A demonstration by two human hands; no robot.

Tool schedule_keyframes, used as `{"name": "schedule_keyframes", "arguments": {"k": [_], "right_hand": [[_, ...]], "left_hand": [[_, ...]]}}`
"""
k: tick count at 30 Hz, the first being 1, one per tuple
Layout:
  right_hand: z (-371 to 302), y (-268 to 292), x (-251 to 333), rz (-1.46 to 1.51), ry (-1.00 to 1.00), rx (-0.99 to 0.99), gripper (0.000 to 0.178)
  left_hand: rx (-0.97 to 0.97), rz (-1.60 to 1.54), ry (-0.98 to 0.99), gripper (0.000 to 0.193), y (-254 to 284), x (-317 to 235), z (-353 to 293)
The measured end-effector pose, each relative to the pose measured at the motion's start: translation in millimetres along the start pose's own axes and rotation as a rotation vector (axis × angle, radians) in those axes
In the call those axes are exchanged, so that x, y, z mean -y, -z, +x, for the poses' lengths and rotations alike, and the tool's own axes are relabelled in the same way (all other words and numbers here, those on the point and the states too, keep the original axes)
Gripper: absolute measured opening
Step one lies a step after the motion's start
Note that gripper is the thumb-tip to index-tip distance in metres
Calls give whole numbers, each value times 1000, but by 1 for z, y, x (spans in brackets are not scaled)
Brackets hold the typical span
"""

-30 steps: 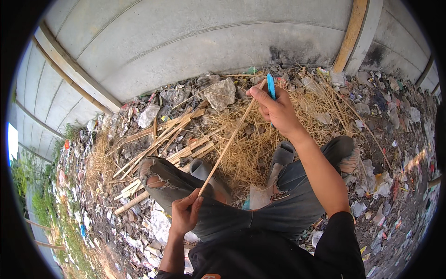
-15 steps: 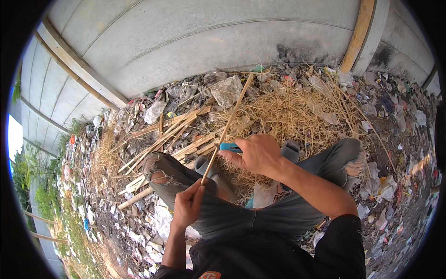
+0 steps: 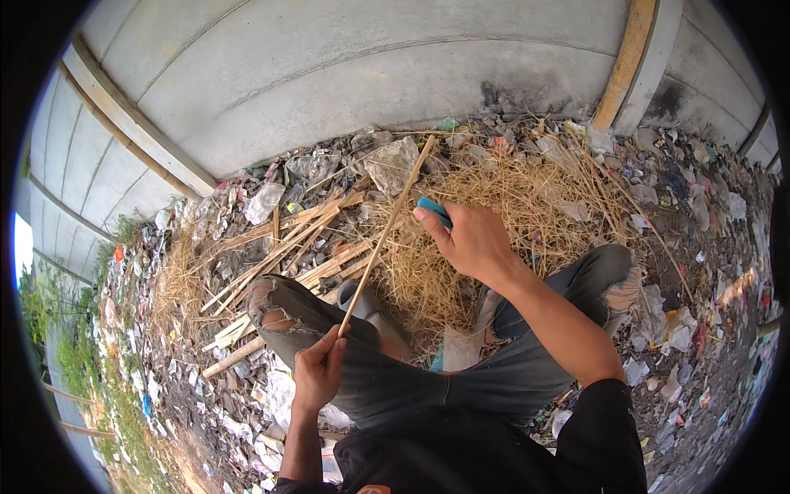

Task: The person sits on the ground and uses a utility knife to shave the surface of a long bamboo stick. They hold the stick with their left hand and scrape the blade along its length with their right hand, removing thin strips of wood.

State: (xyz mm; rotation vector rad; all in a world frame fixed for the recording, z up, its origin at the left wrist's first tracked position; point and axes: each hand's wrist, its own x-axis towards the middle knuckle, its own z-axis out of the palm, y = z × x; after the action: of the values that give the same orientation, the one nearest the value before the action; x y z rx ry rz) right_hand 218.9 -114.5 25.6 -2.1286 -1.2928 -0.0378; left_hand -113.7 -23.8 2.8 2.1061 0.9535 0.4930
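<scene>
My left hand (image 3: 318, 372) is closed on the near end of a long, thin bamboo strip (image 3: 383, 237). The strip slants up and away to the right, its far tip showing against the rubble. In my right hand (image 3: 479, 237) is a small blue-handled knife (image 3: 433, 212), shaped like a utility cutter, with the thumb stretched along it. Its blade cannot be made out. The knife is held to the right of the strip, apart from it. Split bamboo strips (image 3: 325, 267) lie in a loose pile beyond my left knee.
Dry straw (image 3: 502, 206) covers the ground ahead of my feet. A grey rock (image 3: 392, 165) sits near the concrete wall (image 3: 346, 90), with a bamboo pole (image 3: 625, 66) leaning on the wall at right. Plastic litter (image 3: 280, 395) is strewn around, and my bent legs (image 3: 387, 383) frame the work.
My right hand with the blue-handled knife has moved up and away from the bamboo strip, which it was against before. My left hand has shifted slightly left and nearer, still gripping the strip.
</scene>
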Motion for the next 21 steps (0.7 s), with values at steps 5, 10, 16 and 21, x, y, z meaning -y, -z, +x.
{"name": "schedule_keyframes", "arguments": {"k": [5,10,16,21], "right_hand": [[6,12,11,113,27,51,70],[-24,-23,23,38,199,91,67],[4,-16,-13,137,12,118,71],[-34,-42,29,62,275,142,70]], "left_hand": [[-89,118,-109,29,3,-7,-1],[-121,151,-235,30,-7,-5,5],[-85,175,-210,28,-5,2,-7],[-88,93,-207,29,-13,2,-2]]}}
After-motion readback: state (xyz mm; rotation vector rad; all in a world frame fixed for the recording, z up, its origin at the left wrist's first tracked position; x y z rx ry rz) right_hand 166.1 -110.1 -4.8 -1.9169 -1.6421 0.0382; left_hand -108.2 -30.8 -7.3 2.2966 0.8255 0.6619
